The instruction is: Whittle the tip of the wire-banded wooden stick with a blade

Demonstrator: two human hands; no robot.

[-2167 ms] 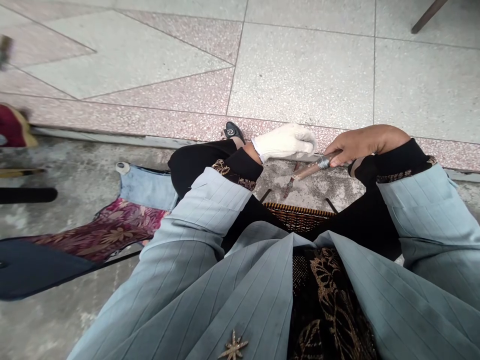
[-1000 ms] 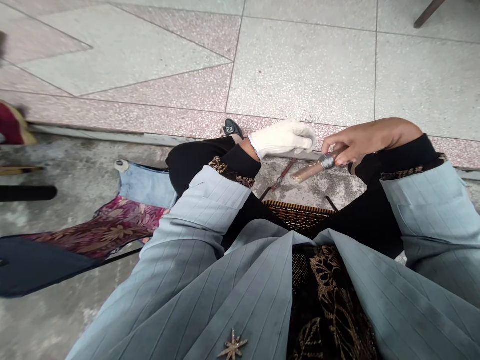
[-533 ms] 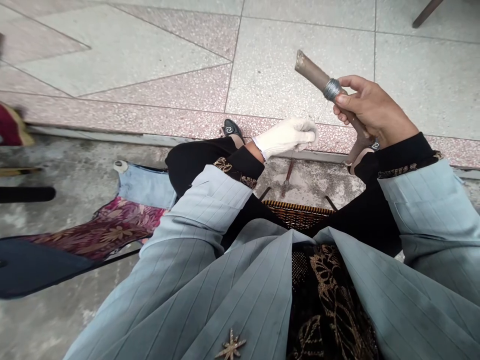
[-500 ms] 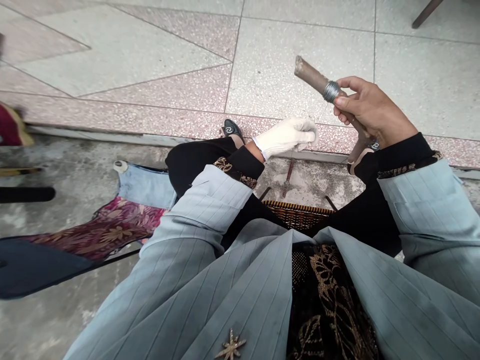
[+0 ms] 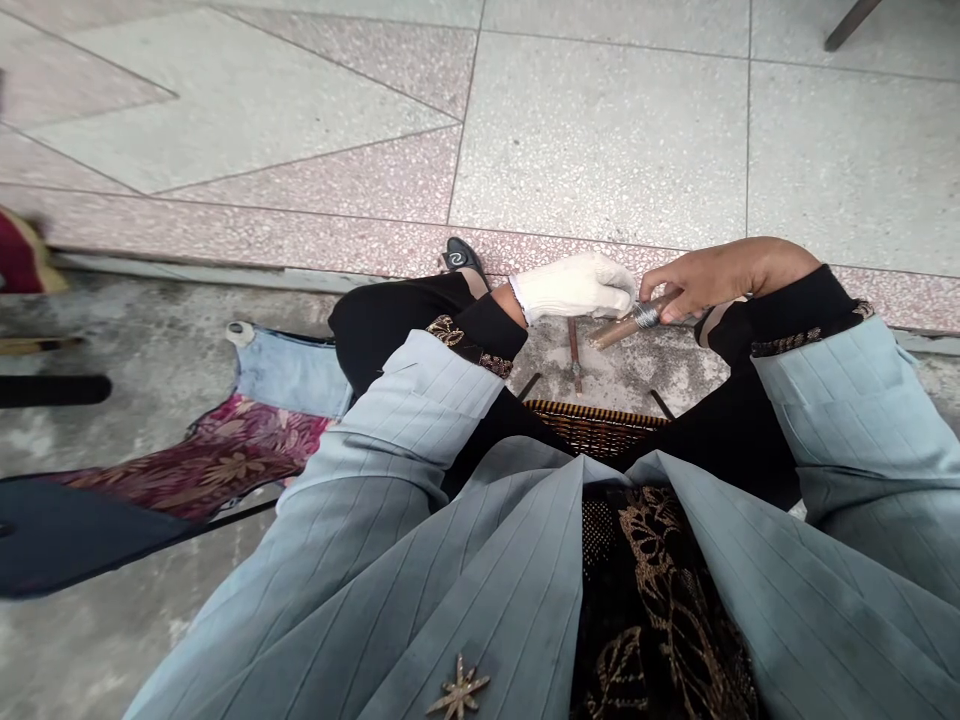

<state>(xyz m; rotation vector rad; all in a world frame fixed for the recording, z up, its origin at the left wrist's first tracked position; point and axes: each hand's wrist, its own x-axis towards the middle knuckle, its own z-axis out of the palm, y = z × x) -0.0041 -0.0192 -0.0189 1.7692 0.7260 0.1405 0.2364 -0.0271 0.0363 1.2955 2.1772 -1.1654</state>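
Observation:
My right hand (image 5: 720,278) is closed around a brown stick (image 5: 611,333) that has thin grey wire (image 5: 645,316) wound about it in a coil. The stick's bare end points left and slightly down, below the fingers of my left hand (image 5: 581,287). That hand wears a white knitted glove, and its fingers are curled together close to the coil. The strand of wire running to the glove is too fine to make out now. Below the glove, a thin reddish-brown rod (image 5: 575,355) shows over the concrete; its upper end is hidden by the glove.
Between my legs is a woven basket-like edge (image 5: 592,425). A denim and floral cloth piece (image 5: 255,430) is at left, near a black bar (image 5: 56,388). A raised tiled floor (image 5: 600,130) begins past my feet, with a dark leg (image 5: 851,22) at top right.
My right hand has lowered and turned, swinging the stick's free end from up-left to down-left, near the glove. The reddish-brown rod tilts differently. My left hand has barely shifted.

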